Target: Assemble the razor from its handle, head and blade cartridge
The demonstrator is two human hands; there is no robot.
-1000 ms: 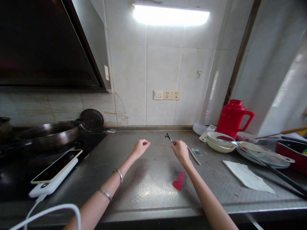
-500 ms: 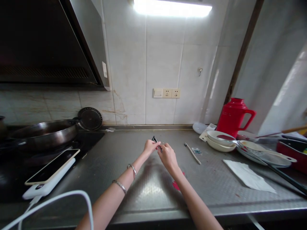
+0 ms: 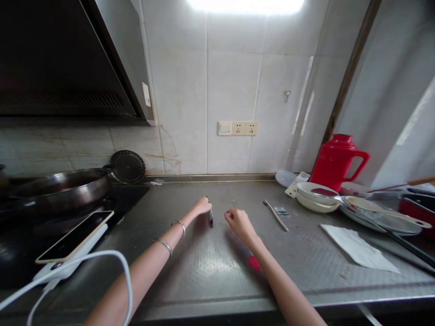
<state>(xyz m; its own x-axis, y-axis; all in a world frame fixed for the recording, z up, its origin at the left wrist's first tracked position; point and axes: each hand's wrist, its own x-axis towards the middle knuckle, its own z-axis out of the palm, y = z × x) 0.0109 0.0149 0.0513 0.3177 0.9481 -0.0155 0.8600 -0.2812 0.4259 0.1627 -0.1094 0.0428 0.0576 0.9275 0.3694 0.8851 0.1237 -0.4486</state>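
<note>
My left hand (image 3: 203,206) is closed on a small, thin black object (image 3: 211,217), whose lower end hangs just above or on the steel counter (image 3: 204,267); what it is I cannot make out. To its right, my right hand (image 3: 237,222) is held over the counter with its fingers curled in a pinch, and whether anything small is between them is hidden. A thin pale stick with a dark end (image 3: 277,216) lies right of my right hand, beside a small clear packet (image 3: 282,212). Something red (image 3: 254,262) shows near my right forearm.
At the left are a pan (image 3: 64,194) on the stove, a phone (image 3: 76,237) on a white power bank and a white cable (image 3: 120,262). Stacked bowls (image 3: 317,206), a red thermos (image 3: 335,163), a white tissue (image 3: 356,249) and plates (image 3: 404,228) stand or lie at the right.
My hands have moved apart. My left hand has gone left with the black object, and my right hand has let go of it. The view has shifted slightly.
</note>
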